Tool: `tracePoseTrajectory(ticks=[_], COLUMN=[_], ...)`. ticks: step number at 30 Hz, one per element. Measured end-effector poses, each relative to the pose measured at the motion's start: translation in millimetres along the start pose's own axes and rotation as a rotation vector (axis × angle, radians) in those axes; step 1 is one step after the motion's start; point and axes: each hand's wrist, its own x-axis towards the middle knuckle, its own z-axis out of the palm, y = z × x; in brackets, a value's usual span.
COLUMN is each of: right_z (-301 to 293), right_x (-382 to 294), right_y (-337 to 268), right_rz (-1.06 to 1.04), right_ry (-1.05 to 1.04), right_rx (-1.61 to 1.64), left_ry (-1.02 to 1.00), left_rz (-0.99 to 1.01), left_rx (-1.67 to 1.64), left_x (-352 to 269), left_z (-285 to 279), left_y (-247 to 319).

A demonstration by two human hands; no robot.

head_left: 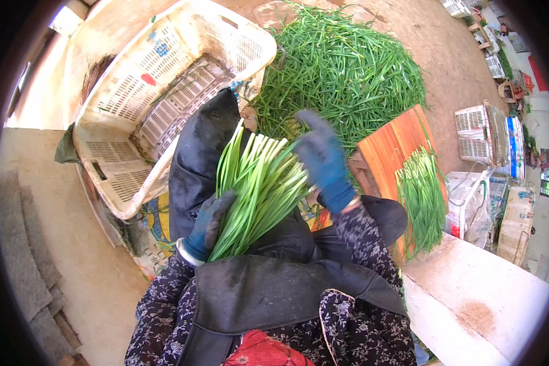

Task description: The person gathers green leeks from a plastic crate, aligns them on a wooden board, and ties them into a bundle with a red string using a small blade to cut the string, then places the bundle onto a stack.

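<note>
A bunch of garlic chives [261, 192] lies across my lap, its pale stem ends pointing away from me. My left hand [210, 224], in a blue knitted glove with a dark palm, grips the bunch along its left side. My right hand [322, 158], gloved alike and blurred, is at the bunch's right edge, near the stem ends. Whether its fingers hold any stalk cannot be made out. Beyond it spreads a big heap of loose chives [343, 68]. At the right, a neat bundle of chives [421, 196] rests on an orange-brown wooden board [389, 142].
A dirty white plastic crate [119, 137] is tilted at my left, its inside facing up. A dark apron [274, 293] covers my lap. To the right is a white ledge [476, 293], with stacked crates [473, 132] farther off. Grey slabs [23, 247] lie at far left.
</note>
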Motion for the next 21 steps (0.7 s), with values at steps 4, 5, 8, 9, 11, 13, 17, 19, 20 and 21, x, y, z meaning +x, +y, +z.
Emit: tracePoseTrajectory(ticks=[4, 5, 8, 9, 11, 13, 17, 19, 20, 21], right_z=[-116.5, -112.6, -76.1, -55.3, -19.4, -3.8, -0.2, 0.0, -11.6, -28.0], right_x=[43.9, 38.9, 20.6, 4.4, -26.6, -41.9, -56.2, -50.0, -39.6, -34.0], right_y=[48.7, 44.1, 8.6, -15.9, -38.1, -26.8, -0.5, -0.5, 2.7, 22.6], right_rz=[0.302, 0.243, -0.08, -0.139, -0.183, -0.091, 0.002, -0.046, -0.12, -0.058], right_ry=[0.388, 0.26, -0.151, -0.278, -0.428, -0.47, -0.431, -0.359, -0.309, -0.209], right_rx=[-0.07, -0.218, -0.61, -0.629, -0.648, -0.589, -0.494, -0.559, -0.461, -0.473], left_ry=[-0.039, -0.052, -0.049, -0.033, -0.021, -0.004, 0.002, 0.002, -0.012, -0.01], left_rz=[-0.068, -0.062, -0.004, -0.034, -0.056, -0.06, -0.099, -0.12, -0.121, -0.12], left_rx=[-0.242, -0.256, -0.281, -0.338, -0.378, -0.375, -0.323, -0.278, -0.277, -0.279], left_x=[-1.3, -0.6, -5.1, -4.5, -3.6, -6.8, -5.2, -8.5, -9.6, -8.7], left_z=[18.9, 16.4, 16.7, 19.0, 23.2, 28.0, 35.5, 40.5, 40.7, 41.3], left_y=[16.4, 13.8, 13.0, 12.5, 14.2, 20.3, 28.1, 35.8, 36.9, 34.3])
